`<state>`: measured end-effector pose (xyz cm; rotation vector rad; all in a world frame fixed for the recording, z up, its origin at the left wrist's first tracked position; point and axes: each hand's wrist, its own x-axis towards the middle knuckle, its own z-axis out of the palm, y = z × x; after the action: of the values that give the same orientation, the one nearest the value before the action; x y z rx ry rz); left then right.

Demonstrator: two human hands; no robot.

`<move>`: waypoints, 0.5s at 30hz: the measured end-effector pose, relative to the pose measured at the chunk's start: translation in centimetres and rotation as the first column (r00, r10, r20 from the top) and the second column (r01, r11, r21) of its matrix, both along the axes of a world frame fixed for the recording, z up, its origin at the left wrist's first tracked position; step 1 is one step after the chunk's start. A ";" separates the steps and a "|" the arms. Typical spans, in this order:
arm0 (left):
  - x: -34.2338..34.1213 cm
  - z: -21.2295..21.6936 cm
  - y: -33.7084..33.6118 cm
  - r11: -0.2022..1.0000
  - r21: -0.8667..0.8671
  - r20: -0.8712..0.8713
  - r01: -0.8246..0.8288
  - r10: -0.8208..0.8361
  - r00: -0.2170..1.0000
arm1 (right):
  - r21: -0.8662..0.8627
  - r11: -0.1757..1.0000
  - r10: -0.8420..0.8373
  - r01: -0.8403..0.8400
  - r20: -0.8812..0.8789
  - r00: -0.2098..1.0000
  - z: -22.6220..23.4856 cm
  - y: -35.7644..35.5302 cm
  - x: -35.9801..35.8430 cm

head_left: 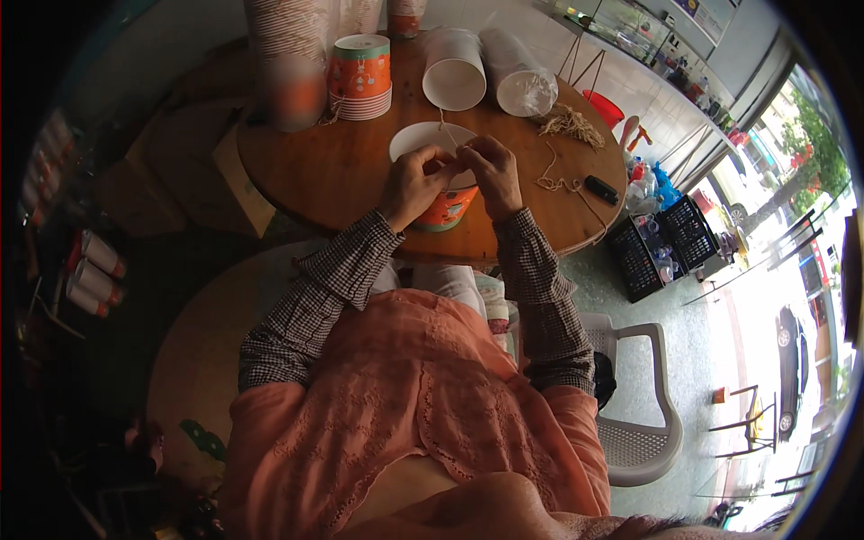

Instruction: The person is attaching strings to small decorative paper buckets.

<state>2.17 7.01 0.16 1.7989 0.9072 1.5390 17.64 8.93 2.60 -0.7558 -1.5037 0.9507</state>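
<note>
A white-lined paper bucket (445, 213) with an orange and green outside stands at the near edge of the round wooden table. A thin beige cord (442, 118) shows at its far rim and runs toward my fingers. Above the bucket's near side my left hand (416, 186) is closed, thumb and fingers pinched on the cord. Touching it at the fingertips, my right hand (493, 177) is pinched as well. The cord's end between the fingertips is too small to make out.
A stack of orange buckets (360, 76) and tall wrapped stacks (286, 45) stand at the far left of the table (315, 171). Two white bucket stacks (454, 79) lie behind. To the right are a cord bundle (573, 124), a black object (601, 189), a crate (637, 261) and a chair (661, 432).
</note>
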 end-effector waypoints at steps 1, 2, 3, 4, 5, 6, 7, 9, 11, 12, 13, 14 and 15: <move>0.0 -0.1 0.0 1.000 0.016 -0.012 -0.022 0.022 1.000 | -0.001 1.000 -0.001 0.001 0.000 1.000 0.0 0.0 0.0; 0.1 0.0 -0.1 1.000 0.016 -0.013 -0.020 0.020 1.000 | 0.002 1.000 0.014 -0.015 0.020 1.000 -0.1 0.1 0.0; 0.1 0.2 -0.2 1.000 -0.028 -0.010 -0.012 0.011 1.000 | 0.005 1.000 0.030 -0.030 0.040 0.999 -0.1 0.1 0.1; 0.1 0.3 -0.3 0.997 -0.071 -0.006 -0.003 0.003 1.000 | 0.006 1.000 0.028 -0.028 0.039 0.999 -0.1 0.2 0.2; 0.0 0.2 -0.2 0.997 -0.071 -0.006 -0.005 0.005 1.000 | 0.012 0.999 0.029 -0.030 0.086 0.996 0.0 0.3 0.3; -0.1 0.2 -0.1 0.994 -0.105 0.001 0.030 -0.030 1.000 | 0.019 0.999 0.030 -0.032 0.132 0.991 0.0 0.4 0.5; -0.3 0.1 0.0 0.988 -0.138 0.009 0.065 -0.064 0.998 | 0.019 0.999 0.031 -0.034 0.132 0.991 0.2 0.6 0.6; -0.7 0.7 -0.2 0.969 -0.210 0.038 0.133 -0.128 0.991 | -0.023 0.996 0.091 -0.088 0.211 0.973 0.6 0.8 1.1; -1.1 1.0 -0.3 0.940 -0.276 0.074 0.198 -0.185 0.980 | -0.036 0.993 0.112 -0.108 0.129 0.985 1.3 0.3 1.6; -1.2 1.0 -0.4 0.920 -0.321 0.120 0.224 -0.195 0.973 | -0.048 0.990 0.134 -0.131 0.048 0.990 1.6 0.1 1.8; -1.3 1.0 -0.4 0.897 -0.363 0.166 0.252 -0.204 0.965 | -0.048 0.990 0.136 -0.133 0.050 0.989 1.4 0.1 2.0; -1.4 1.1 -0.3 0.897 -0.363 0.166 0.253 -0.205 0.965 | -0.077 0.985 0.147 -0.154 -0.089 0.985 1.0 0.1 2.4; -1.4 1.1 -0.3 0.900 -0.349 0.172 0.262 -0.213 0.962 | -0.103 0.979 0.151 -0.177 -0.227 0.962 0.6 0.1 2.7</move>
<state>0.80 6.75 1.25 1.4608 0.8150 1.2205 20.37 8.98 3.19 -0.5979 -1.3391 1.2203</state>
